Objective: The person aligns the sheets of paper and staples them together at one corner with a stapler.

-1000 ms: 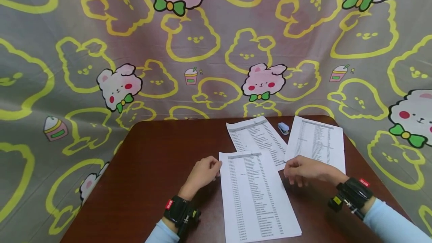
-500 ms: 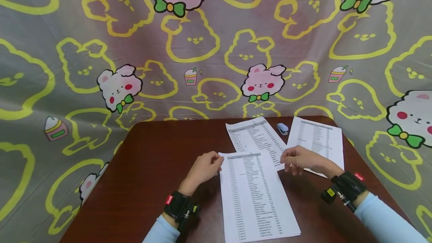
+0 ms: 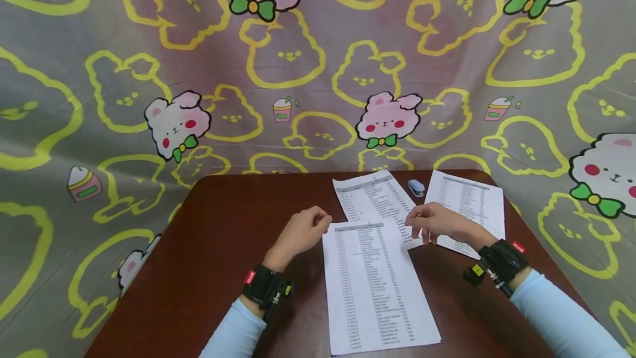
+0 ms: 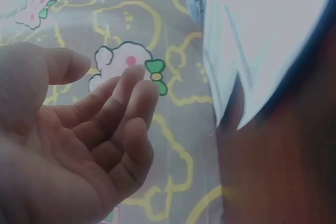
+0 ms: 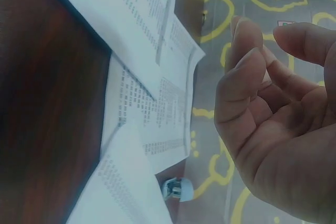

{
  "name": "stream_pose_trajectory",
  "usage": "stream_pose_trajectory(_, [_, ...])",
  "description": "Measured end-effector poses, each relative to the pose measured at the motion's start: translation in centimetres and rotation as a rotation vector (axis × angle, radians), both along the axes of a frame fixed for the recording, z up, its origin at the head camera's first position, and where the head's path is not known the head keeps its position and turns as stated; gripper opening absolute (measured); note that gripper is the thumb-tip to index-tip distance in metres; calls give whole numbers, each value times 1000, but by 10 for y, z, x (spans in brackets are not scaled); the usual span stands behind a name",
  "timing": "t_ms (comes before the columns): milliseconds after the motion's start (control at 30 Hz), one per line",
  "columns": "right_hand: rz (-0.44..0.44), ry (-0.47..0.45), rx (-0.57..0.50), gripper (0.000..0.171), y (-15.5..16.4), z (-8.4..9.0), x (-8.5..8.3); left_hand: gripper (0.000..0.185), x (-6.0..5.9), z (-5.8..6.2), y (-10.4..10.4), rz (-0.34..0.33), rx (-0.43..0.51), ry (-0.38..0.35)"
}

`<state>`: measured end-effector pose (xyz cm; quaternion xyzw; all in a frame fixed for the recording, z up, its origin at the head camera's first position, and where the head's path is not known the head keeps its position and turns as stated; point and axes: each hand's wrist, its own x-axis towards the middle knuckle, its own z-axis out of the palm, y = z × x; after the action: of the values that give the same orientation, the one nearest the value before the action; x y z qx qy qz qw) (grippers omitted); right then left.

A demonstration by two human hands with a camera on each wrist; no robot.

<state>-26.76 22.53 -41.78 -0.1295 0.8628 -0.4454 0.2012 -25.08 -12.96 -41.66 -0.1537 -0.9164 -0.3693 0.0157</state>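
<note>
Compared with one second ago, I see the right hand (image 3: 431, 224) has moved toward 10 o'clock, away from the right sheet (image 3: 469, 203) and now above the lower corner of the middle sheet (image 3: 377, 199). The left hand (image 3: 301, 232) has moved only slightly up and stays at the top left corner of the near sheet (image 3: 372, 283).

Both hands hold nothing. In the wrist views the fingers of each are loosely curled, with the thumb apart from them. I cannot tell if the left fingertips touch the paper edge.

The near sheet lies at 6 o'clock on the brown table (image 3: 223, 236), between the two hands. At 12 o'clock a small blue stapler (image 3: 416, 187) sits between the middle and right sheets.
</note>
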Motion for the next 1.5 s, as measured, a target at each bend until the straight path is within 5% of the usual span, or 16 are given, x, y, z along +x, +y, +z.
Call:
stream_pose_trajectory(233, [-12,-13,-1,30,1,4,-8,27,-5,9,4,6,-38,-22])
stream_pose_trajectory(567, [7,2,-25,32,-2,10,-14,30,-25,12,7,41,23,-55])
stream_pose_trajectory(867, [-36,-33,-62,33,-3,12,-22,31,-31,19,14,47,83,-104])
stream_pose_trajectory(1500, [-121,-35,-112,32,-3,7,-49,32,-52,5,18,103,222,-187])
